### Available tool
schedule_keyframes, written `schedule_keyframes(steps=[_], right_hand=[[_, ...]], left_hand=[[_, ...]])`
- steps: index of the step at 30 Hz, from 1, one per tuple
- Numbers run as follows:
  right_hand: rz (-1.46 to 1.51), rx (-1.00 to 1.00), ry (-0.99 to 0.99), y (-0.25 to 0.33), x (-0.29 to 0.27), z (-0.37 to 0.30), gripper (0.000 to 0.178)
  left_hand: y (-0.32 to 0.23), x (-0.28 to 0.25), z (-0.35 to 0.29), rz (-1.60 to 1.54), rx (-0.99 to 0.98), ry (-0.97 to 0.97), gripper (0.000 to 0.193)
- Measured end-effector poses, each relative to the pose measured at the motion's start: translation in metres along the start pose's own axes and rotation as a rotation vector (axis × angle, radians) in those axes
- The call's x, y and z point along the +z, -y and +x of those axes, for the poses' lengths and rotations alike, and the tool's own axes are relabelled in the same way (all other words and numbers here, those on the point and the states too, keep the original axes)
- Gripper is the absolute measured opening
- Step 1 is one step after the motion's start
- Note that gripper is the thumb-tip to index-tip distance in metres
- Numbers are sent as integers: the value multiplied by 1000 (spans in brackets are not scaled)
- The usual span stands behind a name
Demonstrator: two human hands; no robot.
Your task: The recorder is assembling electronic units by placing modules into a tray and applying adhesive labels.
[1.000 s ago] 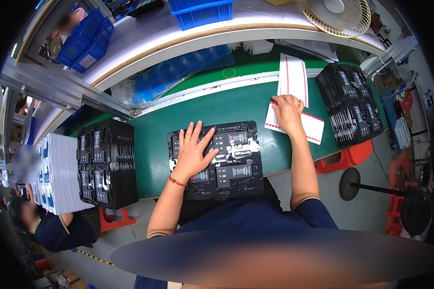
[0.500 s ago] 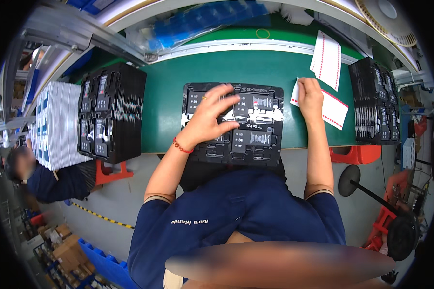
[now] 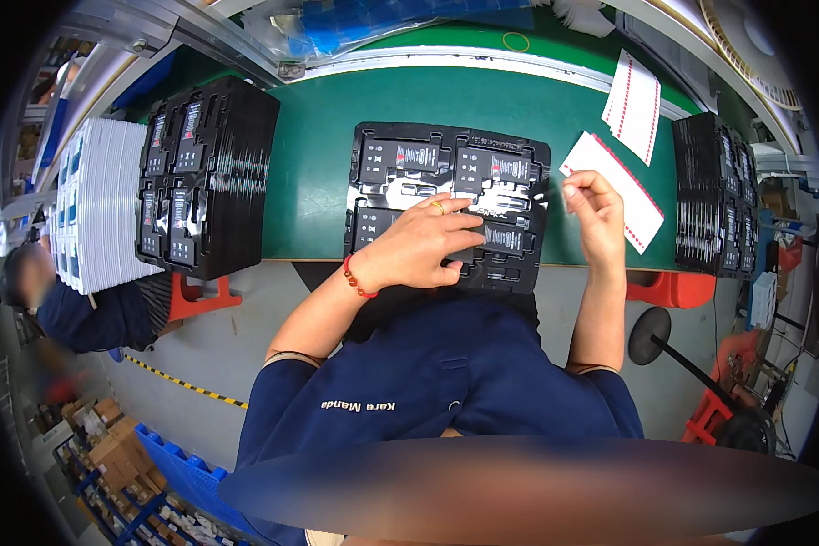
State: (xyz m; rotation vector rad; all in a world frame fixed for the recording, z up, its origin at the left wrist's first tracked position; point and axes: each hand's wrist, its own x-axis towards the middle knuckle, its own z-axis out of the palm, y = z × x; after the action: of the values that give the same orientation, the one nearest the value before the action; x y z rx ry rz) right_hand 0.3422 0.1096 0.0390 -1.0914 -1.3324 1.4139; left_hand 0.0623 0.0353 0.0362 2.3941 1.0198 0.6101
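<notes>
A black plastic tray [image 3: 359, 187] lies in front of me at the near edge of the green table, its compartments holding several flat black batteries [image 3: 400, 156] with white print. My left hand [image 3: 423, 244] rests over the lower middle of the tray, fingers spread across the batteries, with nothing gripped. Just right of the tray, my right hand [image 3: 599, 218] is raised with thumb and forefinger pinched together; whatever is between them is too small to make out. Beside and partly behind it lies a white sticker sheet [image 3: 614, 177] with rows of small red dots along its edges.
Another dotted sheet [image 3: 635, 105] lies farther back. Stacks of filled black trays stand left [image 3: 237, 173] and right [image 3: 696, 196], with a stack of white trays [image 3: 114, 209] at far left. Blue plastic film [image 3: 364, 23] lies behind the metal rail. A co-worker [image 3: 91, 314] sits at left.
My right hand has come away from the sticker sheet, whose lifted corner now lies flat. My left hand has slid nearer to me over the tray. The view has shifted slightly.
</notes>
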Motion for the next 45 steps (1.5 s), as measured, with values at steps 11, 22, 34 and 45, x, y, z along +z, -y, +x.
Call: schedule_keyframes(steps=[11, 22, 34, 45], right_hand=[[-58, 160, 337, 4, 46, -2, 21], [-189, 100, 455, 0, 48, 1, 36], [-235, 66, 436, -4, 50, 1, 37], [-490, -37, 330, 8, 56, -7, 42]], left_hand=[[-1, 20, 14, -148, -130, -369, 14], [3, 26, 21, -163, -153, -382, 12], [4, 29, 20, -143, -150, -396, 12], [2, 28, 21, -125, -134, -406, 10]])
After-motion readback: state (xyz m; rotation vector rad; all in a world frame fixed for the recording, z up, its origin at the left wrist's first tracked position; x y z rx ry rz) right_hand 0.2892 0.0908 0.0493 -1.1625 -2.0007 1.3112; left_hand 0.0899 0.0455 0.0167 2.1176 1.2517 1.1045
